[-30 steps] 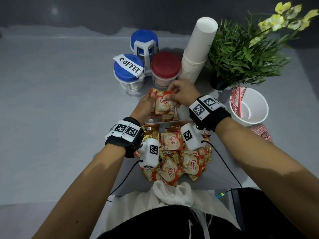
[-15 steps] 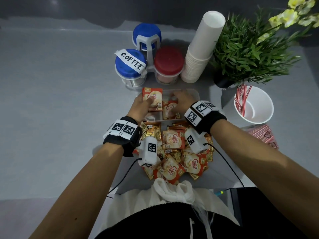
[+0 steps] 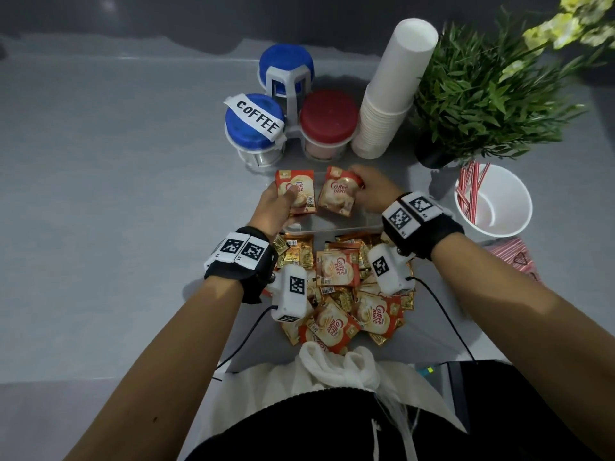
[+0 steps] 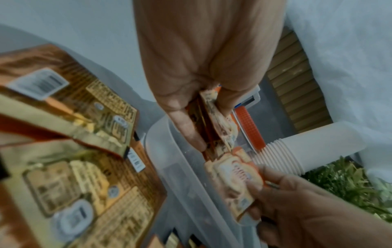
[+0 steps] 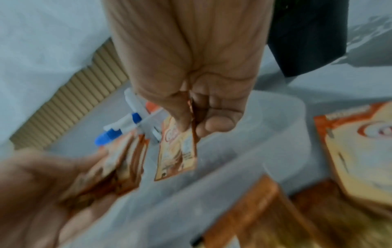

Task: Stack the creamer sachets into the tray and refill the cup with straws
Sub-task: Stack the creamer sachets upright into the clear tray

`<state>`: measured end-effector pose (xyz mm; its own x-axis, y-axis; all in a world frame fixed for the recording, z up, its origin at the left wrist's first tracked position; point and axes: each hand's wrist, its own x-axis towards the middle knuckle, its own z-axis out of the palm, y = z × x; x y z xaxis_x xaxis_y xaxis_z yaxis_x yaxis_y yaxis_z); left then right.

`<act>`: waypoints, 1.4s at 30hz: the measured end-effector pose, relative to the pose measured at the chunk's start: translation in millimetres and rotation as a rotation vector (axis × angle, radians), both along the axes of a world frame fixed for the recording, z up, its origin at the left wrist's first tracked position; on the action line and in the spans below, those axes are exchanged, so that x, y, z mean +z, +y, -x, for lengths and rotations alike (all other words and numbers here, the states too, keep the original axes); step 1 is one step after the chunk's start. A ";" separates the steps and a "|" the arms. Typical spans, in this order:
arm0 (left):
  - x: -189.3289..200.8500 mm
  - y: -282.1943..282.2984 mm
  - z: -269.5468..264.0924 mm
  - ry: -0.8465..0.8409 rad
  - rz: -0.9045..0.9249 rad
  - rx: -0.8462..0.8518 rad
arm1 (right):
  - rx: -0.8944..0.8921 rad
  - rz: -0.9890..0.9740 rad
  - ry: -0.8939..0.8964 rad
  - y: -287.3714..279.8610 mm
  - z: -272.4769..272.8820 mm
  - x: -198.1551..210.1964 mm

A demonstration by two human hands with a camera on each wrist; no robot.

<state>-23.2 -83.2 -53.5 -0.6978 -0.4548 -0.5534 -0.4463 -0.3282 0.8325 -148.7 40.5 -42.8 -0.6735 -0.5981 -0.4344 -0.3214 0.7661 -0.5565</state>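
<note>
A clear plastic tray (image 3: 336,224) lies on the grey table beyond a loose pile of creamer sachets (image 3: 337,269). My left hand (image 3: 274,207) grips an upright bundle of sachets (image 3: 296,194) over the tray's left part; in the left wrist view the bundle (image 4: 214,120) sits between thumb and fingers (image 4: 186,127). My right hand (image 3: 372,191) pinches a single sachet (image 3: 337,196) by its top corner, hanging over the tray (image 5: 244,161); the sachet (image 5: 178,154) dangles below the fingers. A white cup (image 3: 499,201) at the right holds a few red-striped straws (image 3: 469,191).
Three lidded jars in a white holder (image 3: 289,108) stand behind the tray, one labelled COFFEE (image 3: 256,116). A leaning stack of white paper cups (image 3: 392,91) and a potted plant (image 3: 492,91) stand at the back right. A packet of striped straws (image 3: 512,257) lies below the cup.
Both hands were down in the tray half a second ago; now the left holds its bundle upright and the right has lifted one sachet clear of it.
</note>
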 end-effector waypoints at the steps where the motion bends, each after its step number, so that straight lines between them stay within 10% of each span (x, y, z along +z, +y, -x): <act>1: 0.4 0.4 0.6 0.001 0.005 0.004 | -0.026 0.059 -0.035 0.7 3.4 6.0; 23: 11.9 18.0 7.3 0.136 0.118 -0.232 | -0.386 0.421 -0.630 -3.0 -17.7 11.9; 34: 2.0 14.9 19.9 -0.186 0.657 -0.475 | -0.182 0.300 0.074 4.2 -17.4 -3.8; 42: 2.9 21.4 20.8 -0.274 0.631 -0.575 | -0.059 0.110 0.000 4.6 -22.5 -12.6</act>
<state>-44.1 -61.8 -50.6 -0.7918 -0.3520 -0.4992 -0.6103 0.4902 0.6223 -126.2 45.1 -55.4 -0.7088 -0.6015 -0.3685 -0.2775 0.7181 -0.6383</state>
